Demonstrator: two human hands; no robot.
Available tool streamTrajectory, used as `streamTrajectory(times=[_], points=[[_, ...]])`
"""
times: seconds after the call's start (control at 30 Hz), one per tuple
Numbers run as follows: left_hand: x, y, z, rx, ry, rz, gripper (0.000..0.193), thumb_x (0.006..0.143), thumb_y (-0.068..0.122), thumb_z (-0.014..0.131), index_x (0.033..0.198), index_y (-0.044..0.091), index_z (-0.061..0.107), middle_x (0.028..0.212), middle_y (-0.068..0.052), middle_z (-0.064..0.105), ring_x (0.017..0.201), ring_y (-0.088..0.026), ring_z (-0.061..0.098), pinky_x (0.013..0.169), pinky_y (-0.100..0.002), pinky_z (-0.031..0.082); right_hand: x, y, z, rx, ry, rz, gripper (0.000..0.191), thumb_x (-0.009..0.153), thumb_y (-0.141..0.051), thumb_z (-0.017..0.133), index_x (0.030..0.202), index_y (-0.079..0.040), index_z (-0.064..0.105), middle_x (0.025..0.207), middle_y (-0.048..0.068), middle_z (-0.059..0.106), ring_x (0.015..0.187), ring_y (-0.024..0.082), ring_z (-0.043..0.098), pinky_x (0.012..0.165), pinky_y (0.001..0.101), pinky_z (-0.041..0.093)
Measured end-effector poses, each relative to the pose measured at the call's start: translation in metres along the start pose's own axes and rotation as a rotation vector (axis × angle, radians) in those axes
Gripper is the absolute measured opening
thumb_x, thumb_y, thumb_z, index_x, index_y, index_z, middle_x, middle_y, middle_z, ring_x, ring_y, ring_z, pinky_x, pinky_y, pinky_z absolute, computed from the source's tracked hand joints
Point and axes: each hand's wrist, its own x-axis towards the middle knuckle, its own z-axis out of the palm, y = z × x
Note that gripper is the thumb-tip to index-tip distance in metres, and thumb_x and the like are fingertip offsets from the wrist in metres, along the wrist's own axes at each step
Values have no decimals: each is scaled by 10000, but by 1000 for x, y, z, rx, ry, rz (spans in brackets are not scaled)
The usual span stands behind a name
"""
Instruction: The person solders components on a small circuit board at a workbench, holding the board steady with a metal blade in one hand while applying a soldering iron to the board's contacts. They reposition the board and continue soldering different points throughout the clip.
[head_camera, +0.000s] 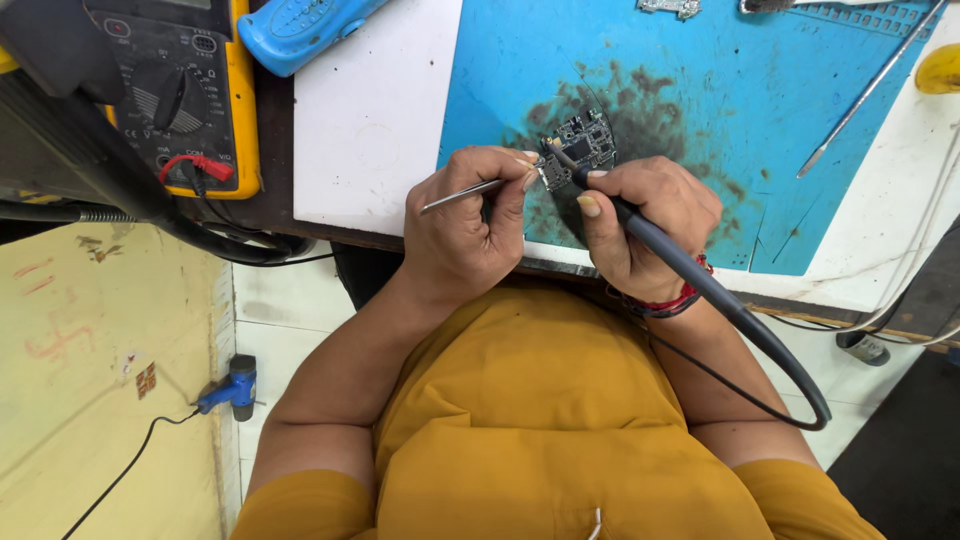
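1. Your left hand (465, 225) is closed around metal tweezers (462, 195), whose tips meet the small circuit board (578, 148).
2. Your right hand (645, 220) grips a soldering iron (650, 240) like a pen — tip on the board.
3. That board lies on the blue mat (720, 90), just beyond both sets of fingertips — between them.

Single view only, from a head-worn camera. It looks steeply down over the wearer's chest and mustard-yellow shirt (520, 420) onto the near edge of the workbench (370, 120). Range is close: the left hand (462, 232) and right hand (640, 228) sit near frame centre, just past the bench edge. The blue mat (760, 90) fills the upper right, a yellow multimeter (185, 85) the upper left, and floor (100, 380) shows lower left. No second view exists for overlap.
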Motion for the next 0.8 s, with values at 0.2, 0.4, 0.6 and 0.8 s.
streamTrajectory(times=[0.2,0.4,0.6,0.8], points=[[1,2,0,8,11,5,143,1066,46,682,1103,47,544,1064,-92,744,875,-176,783,695,-240,627,-1,0,-1,-3,-6,8,165,1057,-105,759,1049,-24,616,940,128,709,730,266,685,669,324,535],[2,2,0,-4,2,17,147,1068,42,677,1110,44,536,1071,-96,742,890,-180,784,711,-244,631,0,0,-2,5,-8,8,159,1052,-102,754,1045,-23,616,932,125,706,723,259,681,664,322,533],[2,3,-1,21,3,17,147,1064,43,681,1103,42,539,1063,-97,741,884,-183,783,751,-266,630,0,-1,-2,7,-5,0,156,1051,-98,752,1041,-22,616,932,128,710,722,259,685,658,323,531],[2,1,-1,32,6,26,148,1061,43,683,1102,44,541,1060,-91,740,889,-190,782,713,-250,628,1,-1,0,-3,2,-2,146,1050,-93,746,1031,-22,619,911,126,702,716,266,682,652,328,528]])
